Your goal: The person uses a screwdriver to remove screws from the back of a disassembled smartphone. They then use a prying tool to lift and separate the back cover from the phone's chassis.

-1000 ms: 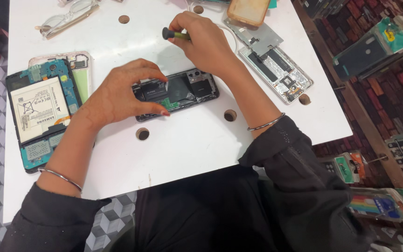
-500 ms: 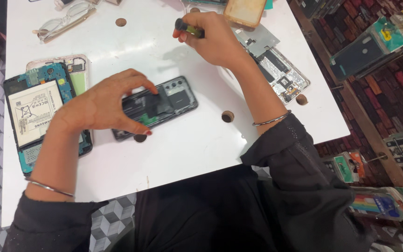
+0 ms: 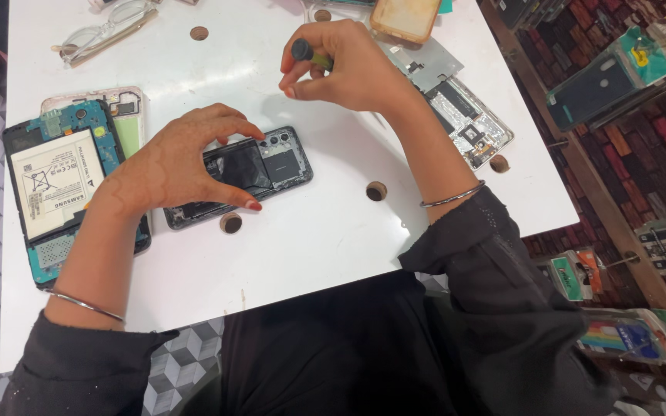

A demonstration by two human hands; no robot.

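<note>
At a white bench (image 3: 294, 254) dotted with round holes, you sit with several gutted devices laid out around you, each with its back off so the insides face up within reach. Largest of them, at your left, is an opened tablet (image 3: 55, 185), its pale battery and blue-green board exposed; it lies flat and apart from your work, seemingly parked. Across the bench on your right rests a bare metal phone frame (image 3: 464, 123), also face up, with a tan phone case (image 3: 404, 17) just beyond it at the far edge.

In the middle lies the opened black phone (image 3: 264, 171), angled across the bench in front of you. Your left hand (image 3: 175, 166) arches over its near end, fingers spread and curved, thumb at the lower edge and fingertips on the upper edge, a pinch that appears to pin the phone flat so it cannot slide. Your right hand (image 3: 341, 65) is lifted clear of the phone, closed around a small screwdriver (image 3: 307, 54); thumb and forefinger pinch near its dark cap, a grip suited to twirling it. Its tip is hidden behind your fingers. A pair of clear glasses (image 3: 105, 32) sits at the far left corner, out of the way.
</note>
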